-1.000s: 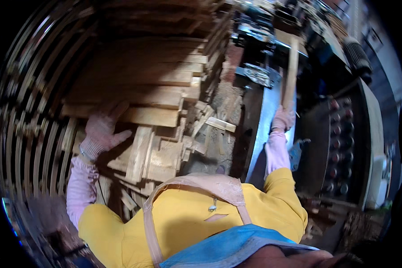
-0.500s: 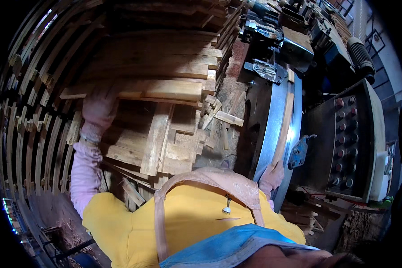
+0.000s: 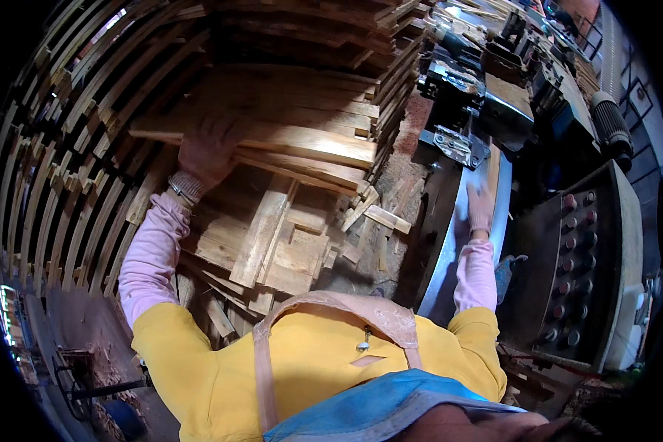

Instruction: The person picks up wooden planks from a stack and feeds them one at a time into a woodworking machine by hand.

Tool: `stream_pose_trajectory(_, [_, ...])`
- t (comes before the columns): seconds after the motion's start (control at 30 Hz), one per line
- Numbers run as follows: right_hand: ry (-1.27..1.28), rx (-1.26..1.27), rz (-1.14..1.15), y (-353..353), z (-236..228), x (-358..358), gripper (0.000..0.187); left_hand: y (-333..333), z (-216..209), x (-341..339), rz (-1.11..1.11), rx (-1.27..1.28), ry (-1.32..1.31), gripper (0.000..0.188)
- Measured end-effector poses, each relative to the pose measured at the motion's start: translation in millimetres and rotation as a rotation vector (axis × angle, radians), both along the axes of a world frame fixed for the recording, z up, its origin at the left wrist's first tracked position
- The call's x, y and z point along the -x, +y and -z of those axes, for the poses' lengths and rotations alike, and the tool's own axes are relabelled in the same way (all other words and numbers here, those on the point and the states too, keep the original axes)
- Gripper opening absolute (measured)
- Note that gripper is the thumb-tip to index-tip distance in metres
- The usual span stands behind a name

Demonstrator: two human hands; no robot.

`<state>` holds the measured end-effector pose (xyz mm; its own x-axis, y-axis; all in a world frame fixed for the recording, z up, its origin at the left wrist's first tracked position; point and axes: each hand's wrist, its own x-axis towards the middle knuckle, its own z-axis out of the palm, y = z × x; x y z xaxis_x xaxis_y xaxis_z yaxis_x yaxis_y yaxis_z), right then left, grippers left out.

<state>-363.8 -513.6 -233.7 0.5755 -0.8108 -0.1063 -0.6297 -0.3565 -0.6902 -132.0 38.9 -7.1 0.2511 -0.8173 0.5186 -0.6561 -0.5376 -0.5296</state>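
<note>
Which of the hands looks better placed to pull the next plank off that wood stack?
Probably the left hand: it lies on a plank atop the wood stack. The right hand rests flat on the metal machine table, away from the stack.

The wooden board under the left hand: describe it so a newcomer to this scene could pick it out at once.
Start at the big stack of wooden slats filling the upper middle of the head view. At its near edge the gloved left hand rests on a long pale board running rightward. Unlike the short offcuts jumbled below, it is full-length, brightly lit and lies level on top.
</note>
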Motion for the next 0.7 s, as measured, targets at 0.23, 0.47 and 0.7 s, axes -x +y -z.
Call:
stream_pose_trajectory(0.23, [-0.389,0.273,-0.903,177.8,-173.4,15.3,0.107,-160.0,-51.3,37.8,0.416,-0.307,-0.116,0.045])
stream_pose_trajectory(0.47, [-0.426,0.116,-0.160,221.1,-56.8,128.1,0.102,-249.1,-11.2,74.3,0.879,-0.118,-0.205,0.076])
stream_pose_trajectory(0.7, [0.446,-0.034,0.528,250.9,-3.3,221.8,0.090,-201.3,-41.3,40.7,0.494,-0.233,0.313,0.061])
